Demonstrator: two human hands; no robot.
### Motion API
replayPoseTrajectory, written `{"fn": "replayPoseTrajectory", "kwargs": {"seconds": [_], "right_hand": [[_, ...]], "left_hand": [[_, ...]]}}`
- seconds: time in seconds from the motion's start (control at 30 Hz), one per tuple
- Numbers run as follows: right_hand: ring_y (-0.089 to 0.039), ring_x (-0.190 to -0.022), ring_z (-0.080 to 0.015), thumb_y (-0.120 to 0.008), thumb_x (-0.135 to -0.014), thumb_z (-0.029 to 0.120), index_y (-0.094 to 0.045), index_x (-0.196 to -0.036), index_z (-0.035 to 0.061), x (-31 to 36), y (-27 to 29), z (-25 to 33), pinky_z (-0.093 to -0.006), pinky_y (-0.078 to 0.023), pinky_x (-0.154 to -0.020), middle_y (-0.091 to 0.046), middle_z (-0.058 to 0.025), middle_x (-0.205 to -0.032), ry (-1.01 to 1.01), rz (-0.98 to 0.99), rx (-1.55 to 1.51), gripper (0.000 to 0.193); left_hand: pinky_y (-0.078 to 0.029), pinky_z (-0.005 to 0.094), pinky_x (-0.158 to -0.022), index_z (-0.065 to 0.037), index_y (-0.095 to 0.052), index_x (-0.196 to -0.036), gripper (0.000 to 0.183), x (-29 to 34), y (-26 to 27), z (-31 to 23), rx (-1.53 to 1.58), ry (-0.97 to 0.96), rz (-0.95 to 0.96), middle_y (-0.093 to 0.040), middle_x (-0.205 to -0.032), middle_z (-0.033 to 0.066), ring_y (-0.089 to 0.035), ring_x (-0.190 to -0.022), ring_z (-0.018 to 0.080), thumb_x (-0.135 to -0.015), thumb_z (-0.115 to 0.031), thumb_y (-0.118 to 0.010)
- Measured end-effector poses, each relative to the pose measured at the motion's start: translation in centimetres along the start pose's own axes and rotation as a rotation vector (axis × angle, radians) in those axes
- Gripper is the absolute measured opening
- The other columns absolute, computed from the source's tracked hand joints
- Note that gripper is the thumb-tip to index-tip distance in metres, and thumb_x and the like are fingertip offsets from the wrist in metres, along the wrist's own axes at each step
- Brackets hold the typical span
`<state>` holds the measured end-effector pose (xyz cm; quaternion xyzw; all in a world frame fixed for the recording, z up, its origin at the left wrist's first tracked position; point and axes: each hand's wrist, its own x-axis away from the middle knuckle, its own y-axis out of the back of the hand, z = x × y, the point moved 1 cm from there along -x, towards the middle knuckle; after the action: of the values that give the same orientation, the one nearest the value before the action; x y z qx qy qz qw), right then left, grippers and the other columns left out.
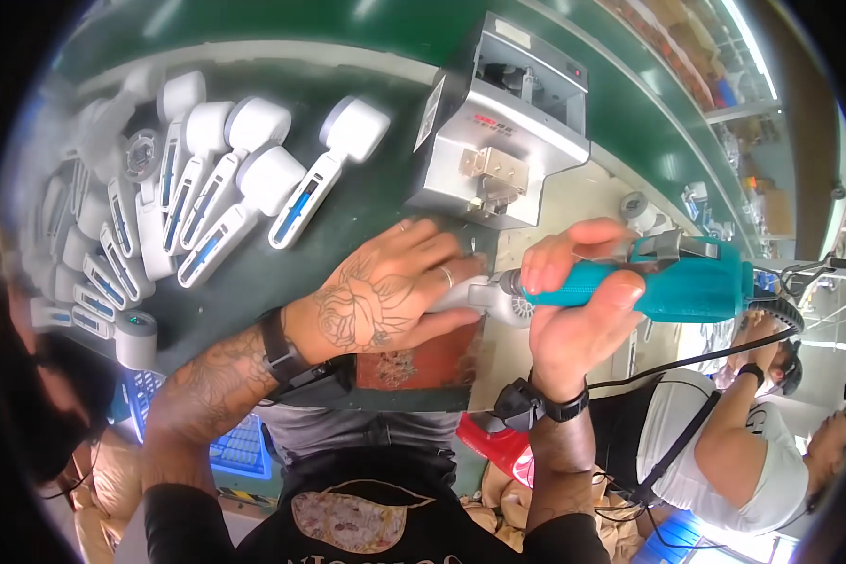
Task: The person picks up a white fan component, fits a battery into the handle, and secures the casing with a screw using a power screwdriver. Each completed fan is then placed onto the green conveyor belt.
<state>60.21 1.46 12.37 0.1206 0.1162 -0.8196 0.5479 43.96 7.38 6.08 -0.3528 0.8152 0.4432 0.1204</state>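
My left hand (381,291) is closed around a white handheld device (484,297) with a vented round end, holding it low over the bench. Most of its body is hidden under my fingers. In my right hand (578,315) is a teal electric screwdriver (691,282), lying nearly level with its nose pointing left at the device. Whether the bit touches the device I cannot tell. Beneath my left hand lies a worn reddish-brown mat (423,362). Further left, several similar white devices (301,202) with round heads and blue strips in their handles lie in a cluster.
A silver box-shaped machine (489,122), apparently a screw feeder, stands beyond my hands. A black cord (681,365) trails right from the screwdriver. A blue plastic crate (240,446) is below the bench edge. Another person (724,442) in white sits at the right.
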Motion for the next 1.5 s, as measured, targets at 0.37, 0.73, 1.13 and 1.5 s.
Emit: {"fn": "replayPoseTrajectory", "kwargs": {"seconds": [0.37,0.73,1.13,1.5], "right_hand": [[-0.049,-0.058,-0.0190,-0.057,-0.099,0.051,-0.047,-0.095,0.0039,-0.7,0.2,-1.4,-0.0353,-0.045,-0.055,-0.048,-0.0068,-0.068,0.015,0.072,-0.053,0.049],[-0.055,-0.066,-0.0176,-0.055,-0.104,0.040,-0.053,-0.104,-0.0027,-4.9,-2.7,0.0,-0.0328,-0.048,-0.064,-0.055,-0.0076,-0.073,0.139,-0.004,0.012,0.043],[-0.054,-0.064,-0.0189,-0.057,-0.102,0.042,-0.055,-0.106,-0.0009,-2.8,-1.9,0.4,-0.0327,-0.046,-0.061,-0.053,-0.0060,-0.070,0.020,0.005,-0.035,0.043],[-0.049,-0.058,-0.0168,-0.056,-0.094,0.064,-0.050,-0.110,-0.0010,2.0,0.3,1.1,-0.0332,-0.043,-0.057,-0.049,-0.0054,-0.066,0.007,0.007,0.046,0.067]], "left_hand": [[-0.048,0.0391,-0.080,-0.003,-0.064,-0.112,0.042,-0.5,0.1,0.1,-0.035,0.007,0.052,-0.058,-0.100,0.0089,-0.056,-0.091,0.0275,-0.080,-0.027,-0.076],[-0.050,0.0383,-0.080,-0.007,-0.069,-0.110,0.038,0.0,0.1,0.0,-0.006,0.020,-0.023,-0.064,-0.099,0.0065,-0.059,-0.088,0.0267,-0.078,-0.024,-0.079],[-0.048,0.0397,-0.083,-0.003,-0.065,-0.113,0.034,0.0,0.5,0.4,-0.010,-0.008,0.047,-0.058,-0.099,0.0103,-0.056,-0.092,0.0286,-0.084,-0.021,-0.069],[-0.051,0.0401,-0.081,-0.007,-0.069,-0.117,0.042,0.2,0.0,0.3,0.010,0.008,0.003,-0.063,-0.099,0.0088,-0.059,-0.088,0.0291,-0.076,-0.017,-0.076]]}}
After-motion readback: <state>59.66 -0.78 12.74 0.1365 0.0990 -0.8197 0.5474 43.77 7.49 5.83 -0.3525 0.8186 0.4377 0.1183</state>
